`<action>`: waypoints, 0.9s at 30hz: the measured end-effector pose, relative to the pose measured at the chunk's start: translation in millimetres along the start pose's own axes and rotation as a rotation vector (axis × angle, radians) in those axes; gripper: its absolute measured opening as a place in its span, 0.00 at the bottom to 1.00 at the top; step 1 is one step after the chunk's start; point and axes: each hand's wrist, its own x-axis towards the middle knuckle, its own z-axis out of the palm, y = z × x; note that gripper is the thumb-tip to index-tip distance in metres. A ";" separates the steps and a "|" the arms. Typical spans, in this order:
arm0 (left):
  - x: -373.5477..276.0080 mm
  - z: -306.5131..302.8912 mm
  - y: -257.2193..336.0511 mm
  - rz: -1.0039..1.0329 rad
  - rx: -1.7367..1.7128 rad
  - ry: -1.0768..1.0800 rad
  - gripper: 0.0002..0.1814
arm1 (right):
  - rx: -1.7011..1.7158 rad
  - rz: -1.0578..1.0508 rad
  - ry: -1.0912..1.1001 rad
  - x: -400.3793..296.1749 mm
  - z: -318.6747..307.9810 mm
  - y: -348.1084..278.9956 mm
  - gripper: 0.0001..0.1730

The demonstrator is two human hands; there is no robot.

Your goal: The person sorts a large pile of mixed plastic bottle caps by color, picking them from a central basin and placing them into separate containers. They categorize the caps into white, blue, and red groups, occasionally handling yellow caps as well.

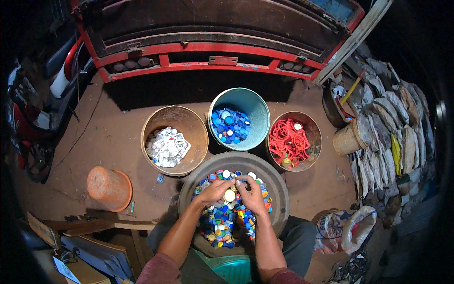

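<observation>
A wide round dark tub (280, 188) stands before me, heaped with mixed plastic bottle caps (223, 216) in blue, white, yellow, green and orange. Over the far half of the heap, my left hand (215, 193) reaches in with its thumb and fingers drawn together. My right hand (251, 194) meets it from the other side, fingers bent and fingertips close to the left ones. Whether a small cap is pinched between them is hidden by the fingers. Just below the fingertips lies a pale yellow round cap (229, 195).
Behind the tub stand a brown bucket (193, 120) of white caps, a teal bucket (260, 120) of blue caps and another bucket (314, 138) of red plastic rings. An orange bucket (106, 188) lies tipped at left. Stacked sacks (386, 142) line the right; a red metal frame (198, 46) stands behind.
</observation>
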 end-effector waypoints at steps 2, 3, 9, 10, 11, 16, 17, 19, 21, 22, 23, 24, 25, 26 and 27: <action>3.0 -4.3 -1.3 -0.160 -0.104 -0.057 0.17 | -0.006 0.001 0.025 0.9 -1.3 2.6 0.09; 1.9 -4.3 1.9 -0.240 -0.156 -0.083 0.17 | -0.055 -0.029 0.035 1.3 -1.3 4.7 0.09; 0.9 1.6 0.1 -0.285 -0.669 -0.200 0.12 | -0.167 -0.078 0.004 -2.7 -1.4 -16.9 0.09; 1.0 1.5 0.5 -0.283 -0.679 -0.169 0.12 | -0.172 -0.109 -0.012 -3.5 -1.5 -20.2 0.10; 0.5 1.6 1.8 -0.281 -0.689 -0.137 0.11 | -0.190 -0.125 -0.010 -4.0 -1.5 -22.6 0.11; -2.6 3.1 6.6 -0.271 -0.734 -0.100 0.12 | -0.257 -0.263 -0.040 -2.4 -6.7 -20.3 0.11; -1.3 1.5 4.4 -0.260 -0.715 -0.093 0.13 | -0.246 -0.267 -0.050 -2.2 -6.4 -19.8 0.10; -0.7 0.0 2.5 -0.256 -0.691 -0.081 0.14 | -0.223 -0.272 -0.069 -2.9 -5.9 -17.6 0.08; -0.9 0.5 4.5 -0.269 -0.680 -0.075 0.14 | -0.216 -0.320 -0.081 -1.9 -6.5 -16.0 0.07; -1.9 2.5 6.8 -0.270 -0.672 -0.060 0.12 | -0.213 -0.343 -0.086 -1.6 -7.1 -14.5 0.06; -4.0 5.4 9.9 -0.272 -0.663 -0.045 0.10 | -0.166 -0.311 -0.092 -1.6 -7.8 -10.8 0.06; -6.2 7.4 13.4 -0.270 -0.654 -0.029 0.08 | -0.119 -0.281 -0.102 -1.6 -8.4 -6.9 0.05; -4.9 5.0 10.6 -0.241 -0.638 -0.060 0.07 | -0.073 -0.251 -0.111 -2.7 -9.5 -4.5 0.04; -2.5 0.1 5.3 -0.213 -0.622 -0.091 0.07 | -0.013 -0.169 -0.113 -5.0 -12.7 -3.5 0.05; -2.2 -2.9 3.7 -0.185 -0.606 -0.122 0.07 | 0.047 -0.086 -0.116 -7.3 -17.6 -2.0 0.05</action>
